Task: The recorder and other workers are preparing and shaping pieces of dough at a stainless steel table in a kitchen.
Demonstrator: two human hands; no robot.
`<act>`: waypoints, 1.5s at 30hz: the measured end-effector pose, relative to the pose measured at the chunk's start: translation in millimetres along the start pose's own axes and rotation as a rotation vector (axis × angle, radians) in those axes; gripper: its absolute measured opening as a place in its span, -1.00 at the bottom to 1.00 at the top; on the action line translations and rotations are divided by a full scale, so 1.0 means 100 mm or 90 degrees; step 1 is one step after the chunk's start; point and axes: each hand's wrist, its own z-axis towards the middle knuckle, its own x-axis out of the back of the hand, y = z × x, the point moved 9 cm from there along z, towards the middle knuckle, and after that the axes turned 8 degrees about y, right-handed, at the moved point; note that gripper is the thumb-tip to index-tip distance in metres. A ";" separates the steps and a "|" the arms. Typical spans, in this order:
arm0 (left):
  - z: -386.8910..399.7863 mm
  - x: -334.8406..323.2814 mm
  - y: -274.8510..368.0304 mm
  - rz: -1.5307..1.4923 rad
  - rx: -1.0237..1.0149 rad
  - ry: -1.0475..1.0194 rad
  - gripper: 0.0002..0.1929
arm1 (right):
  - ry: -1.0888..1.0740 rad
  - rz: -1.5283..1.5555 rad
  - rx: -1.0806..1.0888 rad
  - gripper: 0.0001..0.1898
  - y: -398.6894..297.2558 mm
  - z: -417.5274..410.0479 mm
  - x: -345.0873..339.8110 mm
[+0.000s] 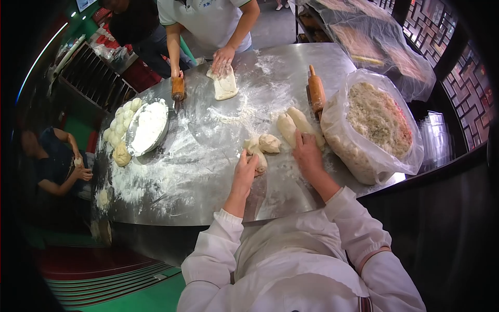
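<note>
My left hand grips the near end of a small piece of dough on the floured steel table. A rounded dough lump lies against that piece on its right. My right hand rests with its fingers on two thick dough rolls lying side by side; whether it grips them I cannot tell. Beyond the rolls is a wooden rolling pin. To the right stands a large clear plastic bag full of a pale crumbly mixture.
A metal bowl of flour sits at the left beside several dough balls. Across the table a co-worker's hand presses flattened dough; the other holds a rolling pin. Another person is at far left.
</note>
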 end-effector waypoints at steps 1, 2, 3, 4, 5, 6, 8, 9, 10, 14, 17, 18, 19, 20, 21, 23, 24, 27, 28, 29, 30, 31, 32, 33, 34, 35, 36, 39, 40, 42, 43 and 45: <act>0.02 -0.23 0.05 -0.039 -0.022 -0.042 -0.43 | 0.005 -0.009 0.008 -0.42 0.02 0.05 -0.04; 0.04 -0.37 0.10 -0.078 -0.042 -0.083 -0.40 | 0.008 -0.008 0.006 -0.42 0.07 0.13 -0.03; 0.09 -0.42 0.15 -0.077 -0.047 -0.086 -0.40 | -0.038 0.199 -0.111 -0.50 0.24 0.23 -0.08; 0.11 -0.55 0.16 -0.100 -0.019 -0.157 -0.42 | -0.084 0.407 -0.226 -0.56 0.36 0.30 -0.15; 0.09 -0.67 0.15 -0.123 0.013 -0.226 -0.44 | -0.081 0.407 -0.226 -0.56 0.39 0.38 -0.08; 0.11 -0.61 0.17 -0.123 0.011 -0.226 -0.44 | -0.122 0.728 -0.406 -0.59 0.43 0.39 -0.09; 0.19 -0.25 0.23 0.017 -0.029 -0.105 -0.49 | -0.158 1.051 -0.582 -0.62 0.26 0.39 0.04; 0.13 -0.15 0.29 -0.043 -0.046 -0.053 -0.53 | -0.166 1.035 -0.473 -0.60 0.05 0.45 0.21; 0.07 -0.16 0.32 -0.043 -0.040 -0.054 -0.53 | -0.175 1.014 -0.367 -0.58 -0.18 0.46 0.35; -0.19 -0.13 0.39 -0.502 0.138 -0.060 -0.46 | -0.279 0.784 -0.020 -0.59 -1.15 0.08 0.63; -0.21 0.45 0.17 -0.437 0.151 -0.129 -0.47 | -0.191 0.511 0.089 -0.60 -1.31 -0.21 0.35; -0.22 0.66 0.15 -0.403 0.130 -0.095 -0.49 | -0.193 0.511 0.087 -0.60 -1.27 -0.24 0.17; -0.20 0.81 0.12 -0.370 0.110 -0.060 -0.49 | -0.147 0.459 0.187 -0.59 -1.28 -0.26 0.09; -0.23 0.87 0.14 -0.372 0.114 -0.054 -0.49 | -0.105 0.408 0.287 -0.58 -1.30 -0.33 -0.01; -0.24 0.92 0.33 -0.263 0.037 -0.043 -0.50 | -0.031 0.350 0.325 -0.54 -1.17 -0.25 -0.09; -0.33 0.91 0.71 -0.073 -0.072 -0.014 -0.45 | -0.136 0.435 0.254 -0.56 -0.89 0.07 -0.32; -0.36 0.83 0.73 -0.077 -0.071 -0.014 -0.45 | -0.091 0.423 0.223 -0.56 -0.73 0.23 -0.32; -0.78 0.31 1.02 0.484 -0.499 -0.072 -0.28 | -0.065 0.438 0.105 -0.56 -0.57 0.36 -0.24; -0.93 0.17 0.84 0.595 -0.536 -0.111 -0.24 | -0.078 0.464 0.012 -0.56 -0.50 0.39 -0.18; -1.11 0.06 0.61 0.704 -0.571 -0.155 -0.19 | -0.057 0.461 0.035 -0.56 -0.66 0.22 0.08; -1.28 0.01 0.42 0.732 -0.562 -0.164 -0.18 | -0.049 0.423 0.146 -0.53 -0.93 -0.04 0.34; -1.41 -0.02 0.26 0.759 -0.557 -0.177 -0.16 | -0.038 0.380 0.254 -0.50 -1.15 -0.34 0.53; -1.45 -0.03 0.16 0.755 -0.568 -0.187 -0.16 | -0.077 0.362 0.317 -0.46 -1.30 -0.72 0.54; -1.43 0.00 0.07 0.781 -0.550 -0.163 -0.16 | -0.117 0.344 0.383 -0.41 -1.43 -0.95 0.52; -1.41 0.03 0.00 0.808 -0.523 -0.134 -0.15 | -0.117 0.342 0.384 -0.41 -1.43 -0.92 0.46; -1.27 0.02 -0.02 0.881 -0.557 -0.122 -0.20 | -0.114 0.296 0.375 -0.39 -1.40 -0.89 0.35; -1.11 0.01 0.07 0.838 -0.555 -0.103 -0.24 | -0.112 0.254 0.370 -0.36 -1.39 -0.85 0.28; -0.46 0.11 0.39 0.806 -0.550 -0.026 -0.34 | -0.127 0.209 0.299 -0.37 -1.35 -0.13 -0.08; -0.31 0.10 0.42 0.810 -0.555 -0.021 -0.34 | -0.144 0.183 0.249 -0.37 -1.29 0.02 -0.26; -0.11 0.19 0.56 0.816 -0.600 0.110 -0.36 | -0.108 0.175 0.262 -0.38 -1.25 0.13 -0.39; -0.15 0.18 0.54 0.824 -0.660 0.122 -0.36 | -0.080 0.165 0.270 -0.39 -1.21 0.18 -0.41; -0.29 0.24 0.40 0.787 -0.600 0.009 -0.35 | -0.153 0.199 0.309 -0.43 -1.24 -0.07 -0.20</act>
